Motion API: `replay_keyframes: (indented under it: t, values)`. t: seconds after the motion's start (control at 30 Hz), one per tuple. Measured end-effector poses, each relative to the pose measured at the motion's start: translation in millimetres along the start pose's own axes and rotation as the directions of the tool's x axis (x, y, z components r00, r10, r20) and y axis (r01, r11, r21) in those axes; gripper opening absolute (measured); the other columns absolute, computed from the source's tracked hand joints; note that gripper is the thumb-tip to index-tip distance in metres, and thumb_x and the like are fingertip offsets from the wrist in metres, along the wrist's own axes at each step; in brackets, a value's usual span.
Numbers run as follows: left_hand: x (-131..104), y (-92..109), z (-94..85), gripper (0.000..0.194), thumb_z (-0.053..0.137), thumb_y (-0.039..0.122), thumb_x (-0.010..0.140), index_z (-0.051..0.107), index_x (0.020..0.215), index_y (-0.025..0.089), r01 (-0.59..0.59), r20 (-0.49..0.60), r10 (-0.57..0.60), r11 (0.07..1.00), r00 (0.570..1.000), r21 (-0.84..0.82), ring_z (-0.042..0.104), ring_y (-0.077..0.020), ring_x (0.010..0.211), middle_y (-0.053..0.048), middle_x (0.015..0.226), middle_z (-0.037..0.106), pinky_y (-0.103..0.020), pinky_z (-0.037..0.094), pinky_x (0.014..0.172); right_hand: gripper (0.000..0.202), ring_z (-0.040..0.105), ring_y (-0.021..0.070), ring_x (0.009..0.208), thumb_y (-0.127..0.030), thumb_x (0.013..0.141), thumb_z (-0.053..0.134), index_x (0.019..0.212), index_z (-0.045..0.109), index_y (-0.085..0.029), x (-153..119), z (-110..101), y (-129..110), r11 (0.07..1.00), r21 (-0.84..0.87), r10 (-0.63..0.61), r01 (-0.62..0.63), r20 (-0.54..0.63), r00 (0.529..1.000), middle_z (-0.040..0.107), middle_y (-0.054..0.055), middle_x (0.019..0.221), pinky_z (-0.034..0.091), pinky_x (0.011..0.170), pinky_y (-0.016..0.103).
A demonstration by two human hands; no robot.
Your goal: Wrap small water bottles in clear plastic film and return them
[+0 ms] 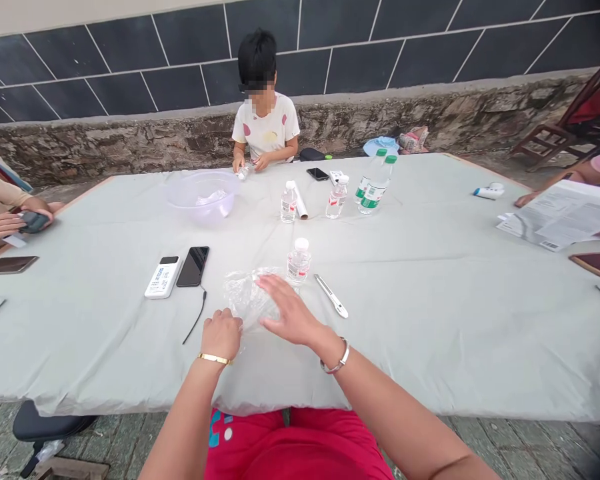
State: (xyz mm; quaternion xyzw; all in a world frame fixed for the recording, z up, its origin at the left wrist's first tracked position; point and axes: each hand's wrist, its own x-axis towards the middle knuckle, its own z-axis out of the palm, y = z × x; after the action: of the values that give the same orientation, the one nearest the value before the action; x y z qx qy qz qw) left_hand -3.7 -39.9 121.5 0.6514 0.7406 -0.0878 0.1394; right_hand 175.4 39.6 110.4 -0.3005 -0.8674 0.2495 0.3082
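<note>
A crumpled piece of clear plastic film (pixel 247 297) lies on the covered table in front of me. My left hand (pixel 221 333) is closed at its near left edge, the fingers curled down onto it and their tips hidden. Over its right side hovers my right hand (pixel 290 310), fingers stretched and thumb apart, holding nothing. Just beyond the right hand stands a small clear bottle (pixel 299 261) with a white cap. To the right of it lies a white utility knife (pixel 331 296).
A white power bank (pixel 163 277) and a black phone (pixel 193 266) lie to the left. Farther back are a translucent purple basin (pixel 203 193), a roll (pixel 301 202) and several bottles. A person (pixel 266 127) sits opposite; at right, someone holds printed papers (pixel 560 213).
</note>
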Motion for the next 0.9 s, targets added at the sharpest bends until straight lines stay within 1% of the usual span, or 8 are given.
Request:
replay_keyframes:
  t: [0.1, 0.2, 0.37, 0.47, 0.53, 0.6, 0.77, 0.9]
  values:
    - [-13, 3, -22.2, 0.028, 0.040, 0.021, 0.084, 0.066, 0.075, 0.018, -0.164, 0.075, 0.186, 0.957, 0.980, -0.241, 0.060, -0.0229, 0.083, -0.010, 0.085, 0.067, -0.032, 0.041, 0.071, 0.096, 0.032, 0.0301, 0.138, -0.040, 0.063, 0.079, 0.146, 0.031, -0.029, 12, 9, -21, 0.981, 0.127, -0.193, 0.149, 0.504, 0.842, 0.048, 0.007, 0.142, 0.018, 0.114, 0.050]
    - [-17, -3, -32.4, 0.027, 0.039, 0.026, 0.083, 0.061, 0.068, 0.019, -0.213, 0.065, 0.282, 0.839, 0.957, -0.502, 0.057, -0.0179, 0.072, -0.004, 0.074, 0.066, -0.028, 0.040, 0.068, 0.082, 0.053, 0.0282, 0.121, -0.036, 0.066, 0.078, 0.139, 0.042, -0.028, 23, 22, -18, 0.991, 0.117, -0.125, 0.069, 0.587, 0.800, 0.063, 0.007, 0.125, 0.018, 0.112, 0.052]
    - [-15, -20, -20.4, 0.027, 0.038, 0.036, 0.081, 0.053, 0.066, 0.020, -0.201, 0.055, 0.284, 0.791, 0.957, -0.577, 0.052, -0.0156, 0.067, 0.000, 0.068, 0.061, -0.027, 0.039, 0.067, 0.060, 0.058, 0.0275, 0.112, -0.034, 0.070, 0.076, 0.125, 0.055, -0.024, 0, 35, -10, 0.999, 0.002, -0.047, 0.051, 0.408, 0.912, 0.065, 0.009, 0.118, 0.032, 0.106, 0.050]
    - [-17, -24, -12.0, 0.024, 0.038, 0.034, 0.081, 0.052, 0.067, 0.020, -0.175, 0.119, 0.291, 0.805, 0.949, -0.567, 0.054, -0.0156, 0.069, 0.000, 0.069, 0.060, -0.026, 0.039, 0.068, 0.052, 0.056, 0.0252, 0.113, -0.039, 0.074, 0.072, 0.122, 0.057, -0.024, -17, 16, -6, 0.996, 0.006, -0.093, 0.093, 0.053, 0.994, 0.061, 0.010, 0.122, 0.043, 0.098, 0.042]
    - [-19, -22, -10.2, 0.021, 0.039, 0.031, 0.081, 0.051, 0.067, 0.020, -0.169, 0.152, 0.294, 0.823, 0.944, -0.542, 0.054, -0.0157, 0.071, 0.000, 0.070, 0.060, -0.026, 0.039, 0.068, 0.042, 0.057, 0.0242, 0.109, -0.040, 0.080, 0.065, 0.118, 0.057, -0.024, -16, -6, 5, 0.998, -0.030, 0.041, -0.055, -0.363, 0.931, 0.059, 0.011, 0.118, 0.047, 0.092, 0.041]
    - [-20, -17, -11.0, 0.020, 0.040, 0.029, 0.080, 0.048, 0.064, 0.021, -0.187, 0.179, 0.320, 0.834, 0.931, -0.519, 0.054, -0.0155, 0.070, 0.000, 0.070, 0.059, -0.026, 0.038, 0.068, 0.053, 0.054, 0.0269, 0.110, -0.043, 0.076, 0.066, 0.123, 0.052, -0.022, -3, -25, 22, 0.959, -0.027, 0.206, -0.281, -0.614, 0.762, 0.055, 0.014, 0.123, 0.047, 0.089, 0.045]
    - [-26, -9, -17.8, 0.023, 0.040, 0.029, 0.081, 0.045, 0.060, 0.021, -0.247, 0.173, 0.397, 0.800, 0.901, -0.547, 0.053, -0.0148, 0.067, 0.001, 0.067, 0.058, -0.025, 0.038, 0.066, 0.040, 0.060, 0.0245, 0.095, -0.049, 0.076, 0.062, 0.103, 0.061, -0.020, 44, -38, 61, 0.876, 0.030, 0.473, -0.481, -0.250, 0.845, 0.066, 0.007, 0.101, 0.047, 0.079, 0.036]
    - [-29, -16, -19.9, 0.024, 0.042, 0.028, 0.082, 0.050, 0.061, 0.021, -0.242, 0.165, 0.400, 0.782, 0.901, -0.574, 0.054, -0.0151, 0.068, 0.000, 0.068, 0.061, -0.025, 0.039, 0.066, 0.035, 0.060, 0.0200, 0.081, -0.052, 0.081, 0.053, 0.090, 0.062, -0.020, 58, -30, 71, 0.840, 0.084, 0.536, -0.536, -0.282, 0.796, 0.067, 0.003, 0.084, 0.043, 0.069, 0.029]
